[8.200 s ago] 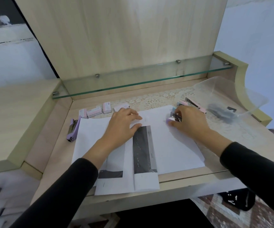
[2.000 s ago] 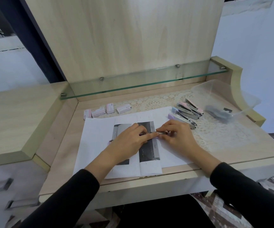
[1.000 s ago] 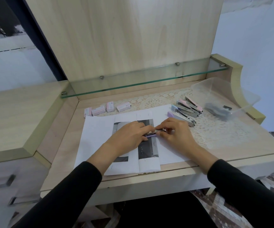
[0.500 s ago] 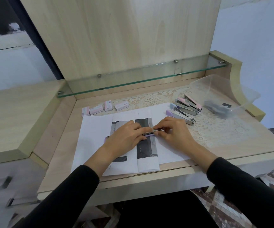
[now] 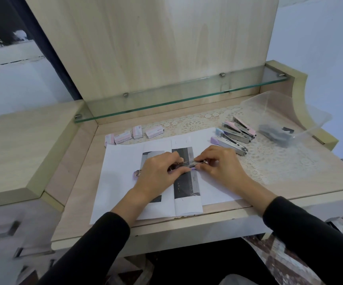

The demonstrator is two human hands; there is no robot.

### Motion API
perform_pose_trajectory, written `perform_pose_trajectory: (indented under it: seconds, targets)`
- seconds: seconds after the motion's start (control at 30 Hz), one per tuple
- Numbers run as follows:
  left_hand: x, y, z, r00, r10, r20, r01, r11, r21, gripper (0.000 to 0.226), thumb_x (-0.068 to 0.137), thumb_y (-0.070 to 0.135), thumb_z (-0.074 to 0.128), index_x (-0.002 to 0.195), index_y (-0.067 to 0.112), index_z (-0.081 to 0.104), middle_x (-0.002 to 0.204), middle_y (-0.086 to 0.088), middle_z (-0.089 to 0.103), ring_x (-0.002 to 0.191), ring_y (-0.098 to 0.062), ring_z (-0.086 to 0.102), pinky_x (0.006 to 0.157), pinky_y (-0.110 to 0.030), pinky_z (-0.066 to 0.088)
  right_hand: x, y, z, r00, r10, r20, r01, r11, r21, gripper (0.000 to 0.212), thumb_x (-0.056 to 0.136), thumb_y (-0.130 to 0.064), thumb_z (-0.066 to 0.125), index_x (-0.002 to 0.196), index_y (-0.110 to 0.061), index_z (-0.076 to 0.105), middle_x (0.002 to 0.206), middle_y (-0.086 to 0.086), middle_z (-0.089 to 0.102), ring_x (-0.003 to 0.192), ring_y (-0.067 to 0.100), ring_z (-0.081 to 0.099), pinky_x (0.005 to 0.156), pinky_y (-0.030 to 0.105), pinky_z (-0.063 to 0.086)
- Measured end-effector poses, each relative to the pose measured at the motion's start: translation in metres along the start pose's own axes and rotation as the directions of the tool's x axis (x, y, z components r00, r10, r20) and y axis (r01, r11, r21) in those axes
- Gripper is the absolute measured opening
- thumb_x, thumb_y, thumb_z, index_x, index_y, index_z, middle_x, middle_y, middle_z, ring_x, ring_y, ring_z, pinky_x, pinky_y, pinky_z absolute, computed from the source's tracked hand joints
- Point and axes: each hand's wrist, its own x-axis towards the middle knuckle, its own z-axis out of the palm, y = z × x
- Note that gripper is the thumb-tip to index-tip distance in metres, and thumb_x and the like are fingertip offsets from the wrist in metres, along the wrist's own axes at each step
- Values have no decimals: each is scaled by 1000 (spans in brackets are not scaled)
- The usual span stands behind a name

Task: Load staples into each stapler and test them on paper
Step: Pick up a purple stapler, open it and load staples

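— Holding a lilac stapler [image 5: 187, 164] low over the paper [image 5: 119, 171], about the middle of the counter [image 5: 78, 182]. Gripped round its rear half by the left hand [image 5: 158, 175], fingers curled; pinched at the metal front end by the right hand [image 5: 222, 167], thumb against fingertips.
— Loaded yet?
— Could not tell; saw no staples at that size. Judged it the loading step, going by the grip.
— Heavy?
— Looked light and stiff: small, with a steel rail and plastic shell. Probably sprung, so apt to snap shut on a fingertip. Probably slick on the polished metal; better taken by the plastic sides than by the rail.
— And a staple strip?
— Likely brittle; best held by its long edges and slid in straight.
— Anything else about?
— Noted staple boxes [image 5: 123, 138] in a row toward the far left corner, more staplers [image 5: 234, 134] bunched on a lace mat [image 5: 269, 161] toward the far right, near a clear tub [image 5: 279, 105].
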Motion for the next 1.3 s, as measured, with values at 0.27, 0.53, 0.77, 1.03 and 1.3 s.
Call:
perform_pose_trajectory:
  seconds: [0.27, 0.53, 0.77, 1.03, 1.3]
  targets:
    - [-5, 7, -7, 944, -329, -26, 312, 916, -253, 11, 78, 12, 56, 89, 12, 59, 77, 18, 59, 64, -6, 65, 61, -24, 54, -1, -4, 0, 999, -24, -35, 23, 1000, -17, 9, 69, -3, 75, 77, -5, 74, 71, 3, 64, 54, 14, 50, 88, 34, 33]
    - [-24, -1, -7, 972, -222, 74, 208, 965, 160, 42, 71, 47, 64, 93, 12, 69, 77, -1, 68, 70, -20, 59, 72, -29, 46, -1, -5, -2, 1000, -24, -9, 23, 999, -41, 12, 67, -7, 77, 79, -8, 74, 72, 1, 64, 51, 5, 47, 76, 29, 42]
    - [-26, -3, -3, 989, -149, 16, 143, 969, 203, 25, 69, 26, 68, 87, 9, 70, 74, 0, 69, 71, -13, 52, 77, -24, 36, 2, -5, -6, 987, 159, 37, -163, 974, 154, 8, 75, -3, 70, 77, -9, 74, 76, 7, 70, 68, 17, 60, 70, 17, 45]
    - [-26, 1, -7, 984, -171, 51, 163, 976, 142, 26, 69, 22, 68, 91, 9, 70, 79, -3, 70, 68, -23, 62, 69, -26, 41, 21, -23, -14, 970, 122, 209, -86, 981, -175, 9, 68, -17, 77, 67, -12, 70, 57, -14, 55, 52, 2, 47, 54, 11, 33]
    - [-27, 1, -7, 980, -190, 51, 181, 973, 145, 25, 69, 20, 73, 92, 9, 70, 79, -2, 70, 70, -20, 59, 68, -22, 41, 18, -25, -4, 990, 89, 111, -55, 959, -278, 27, 67, -32, 78, 60, -11, 62, 57, -6, 52, 54, 12, 46, 103, 34, 30]
